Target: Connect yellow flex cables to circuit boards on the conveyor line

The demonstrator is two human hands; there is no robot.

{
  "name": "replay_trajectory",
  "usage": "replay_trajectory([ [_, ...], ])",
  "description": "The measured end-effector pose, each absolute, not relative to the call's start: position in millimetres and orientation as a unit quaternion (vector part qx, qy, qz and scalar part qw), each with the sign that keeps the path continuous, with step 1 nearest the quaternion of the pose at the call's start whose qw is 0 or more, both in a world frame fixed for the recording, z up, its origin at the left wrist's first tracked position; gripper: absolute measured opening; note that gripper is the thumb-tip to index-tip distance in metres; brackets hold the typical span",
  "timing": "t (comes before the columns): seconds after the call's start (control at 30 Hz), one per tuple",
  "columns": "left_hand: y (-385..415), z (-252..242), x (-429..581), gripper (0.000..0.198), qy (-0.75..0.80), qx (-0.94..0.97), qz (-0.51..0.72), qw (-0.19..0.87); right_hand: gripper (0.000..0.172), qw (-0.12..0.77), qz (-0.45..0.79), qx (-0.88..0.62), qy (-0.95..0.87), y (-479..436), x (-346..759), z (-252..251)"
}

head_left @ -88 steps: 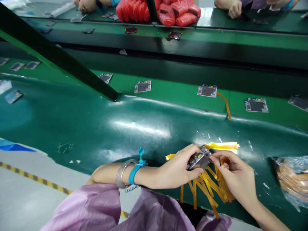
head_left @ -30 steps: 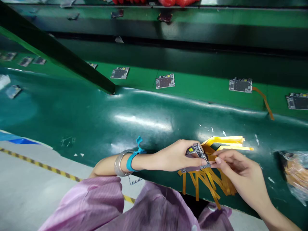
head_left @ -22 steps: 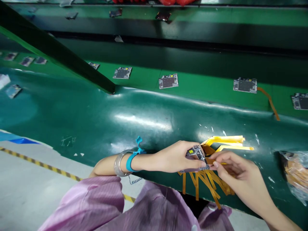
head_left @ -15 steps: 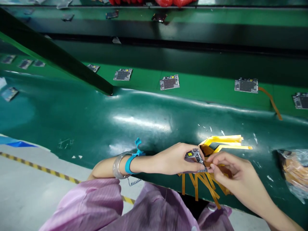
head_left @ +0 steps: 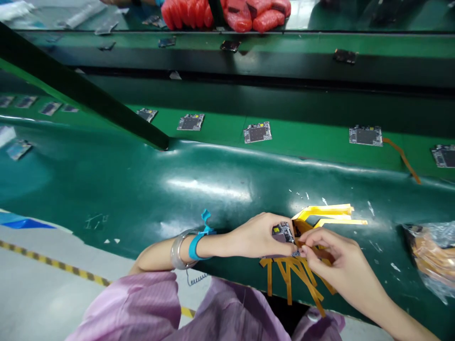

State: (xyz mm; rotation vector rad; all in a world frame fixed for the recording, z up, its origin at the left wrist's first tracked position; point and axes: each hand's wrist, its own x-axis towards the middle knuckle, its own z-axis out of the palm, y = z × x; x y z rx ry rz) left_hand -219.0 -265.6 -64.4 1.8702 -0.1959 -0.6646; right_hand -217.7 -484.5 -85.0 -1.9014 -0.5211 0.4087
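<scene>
My left hand (head_left: 265, 235) grips a small circuit board (head_left: 283, 231) between thumb and fingers, its yellow-marked face turned up. Close against the board's right edge, my right hand (head_left: 329, 251) pinches the end of an orange flex cable (head_left: 300, 242), mostly covered by the fingers. Whether the cable's end sits in the board's connector cannot be made out. Several more flex cables (head_left: 288, 279) lie fanned out on the green mat under both hands, and others (head_left: 332, 209) stretch out beyond them. A blue wrist strap (head_left: 195, 246) and a clear bangle (head_left: 177, 251) circle my left wrist.
Beyond the mat (head_left: 135, 189), a green belt (head_left: 302, 142) carries several circuit boards (head_left: 258, 132), one (head_left: 365, 135) with a cable attached. A dark green post (head_left: 88, 90) slants across the left. A plastic bag (head_left: 432, 255) lies at right; red bundles (head_left: 227, 14) are at the back.
The view has tilted up slightly, showing more of the far side. Both hands stay together at the board, the right one's pinch a little nearer its edge.
</scene>
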Motion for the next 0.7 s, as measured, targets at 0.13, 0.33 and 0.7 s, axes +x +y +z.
replay_trajectory([
  [0.13, -265.5, -74.8, -215.9, 0.028, -0.077, 0.789, -0.262, 0.551, 0.012, 0.531, 0.202, -0.796, -0.209, -484.6, -217.0, -83.6],
  [0.33, -267.6, -61.4, -214.3, 0.046, -0.101, 0.806, -0.240, 0.531, 0.031, 0.626, 0.281, -0.706, -0.173, -485.5, -208.7, -80.2],
  [0.7, -244.8, -15.9, -52.6, 0.062, -0.097, 0.947, 0.084, 0.293, 0.035, 0.682, 0.121, -0.718, -0.069, -518.5, -139.8, -50.5],
])
